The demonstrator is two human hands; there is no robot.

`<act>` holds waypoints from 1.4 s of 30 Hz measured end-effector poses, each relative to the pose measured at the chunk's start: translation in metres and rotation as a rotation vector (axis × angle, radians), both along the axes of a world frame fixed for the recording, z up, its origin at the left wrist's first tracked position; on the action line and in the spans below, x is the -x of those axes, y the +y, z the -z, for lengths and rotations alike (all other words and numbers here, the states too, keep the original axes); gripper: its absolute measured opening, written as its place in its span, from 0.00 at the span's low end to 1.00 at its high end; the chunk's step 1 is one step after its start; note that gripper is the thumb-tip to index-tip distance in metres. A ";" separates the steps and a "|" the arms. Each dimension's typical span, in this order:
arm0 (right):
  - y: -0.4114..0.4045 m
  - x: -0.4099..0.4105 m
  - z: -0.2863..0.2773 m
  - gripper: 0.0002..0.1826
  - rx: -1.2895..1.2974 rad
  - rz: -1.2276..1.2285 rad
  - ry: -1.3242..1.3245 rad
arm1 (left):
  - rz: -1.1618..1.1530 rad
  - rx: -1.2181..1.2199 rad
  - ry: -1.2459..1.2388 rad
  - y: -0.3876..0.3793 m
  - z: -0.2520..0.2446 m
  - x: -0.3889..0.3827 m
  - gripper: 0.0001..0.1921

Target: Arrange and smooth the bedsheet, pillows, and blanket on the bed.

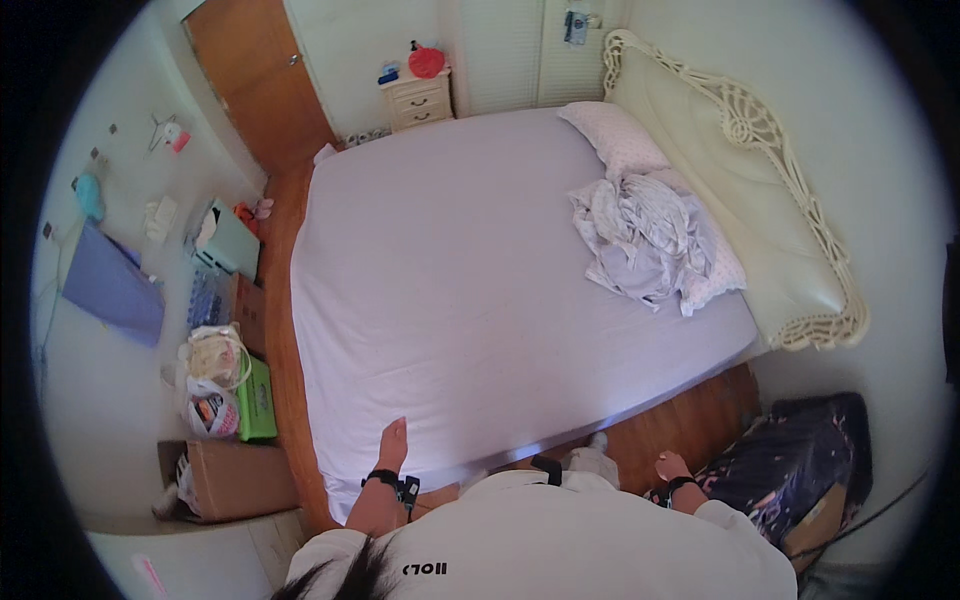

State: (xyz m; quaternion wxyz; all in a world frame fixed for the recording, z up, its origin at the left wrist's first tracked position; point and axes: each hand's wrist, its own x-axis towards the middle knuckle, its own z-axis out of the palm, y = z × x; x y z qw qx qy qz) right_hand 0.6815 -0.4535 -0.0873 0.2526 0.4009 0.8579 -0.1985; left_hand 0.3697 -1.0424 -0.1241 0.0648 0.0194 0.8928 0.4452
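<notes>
A bed with a pale lilac fitted sheet [450, 262] fills the middle of the view. My left hand [393, 444] is over the near left part of the sheet, with nothing seen in it; whether it touches the sheet I cannot tell. My right hand [670, 466] hangs beside the bed above the wooden floor, its fingers loosely curled and no object visible in it. A crumpled pale patterned cloth [645, 232] lies partly over a pink-patterned pillow [724, 274] near the headboard. Beyond it rests another pillow [615, 139].
A cream carved headboard [750, 202] borders the bed at right. A dark patterned covered object [780, 457] stands near my right hand. Along the left wall are a cardboard box [244, 480], a green bin [257, 397] and bags [214, 409]. A nightstand [417, 101] stands at the far side.
</notes>
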 end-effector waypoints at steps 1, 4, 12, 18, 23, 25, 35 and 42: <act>0.016 0.009 0.005 0.19 0.012 -0.026 -0.042 | 0.008 -0.009 -0.016 0.018 0.003 0.007 0.22; 0.059 0.050 0.014 0.22 0.043 -0.124 -0.086 | -0.079 0.034 -0.007 0.065 0.013 0.002 0.22; 0.134 0.208 0.042 0.29 0.100 -0.616 0.174 | -0.360 0.493 -0.246 0.181 0.037 -0.022 0.30; 0.103 0.329 0.127 0.34 -0.019 -0.814 0.177 | -0.363 0.637 -0.284 0.229 0.083 0.029 0.35; 0.053 0.375 0.195 0.38 -0.143 -0.668 0.094 | -0.428 0.767 -0.378 0.199 0.175 0.047 0.39; 0.049 0.354 0.232 0.39 -0.213 -0.614 0.021 | -0.555 0.771 -0.567 0.182 0.210 0.029 0.45; 0.081 0.228 0.281 0.41 -0.379 -0.593 0.179 | -0.740 0.784 -0.671 0.136 0.243 -0.056 0.59; 0.090 0.281 0.259 0.40 -0.258 -0.751 0.229 | -0.683 0.717 -0.749 0.105 0.251 -0.083 0.65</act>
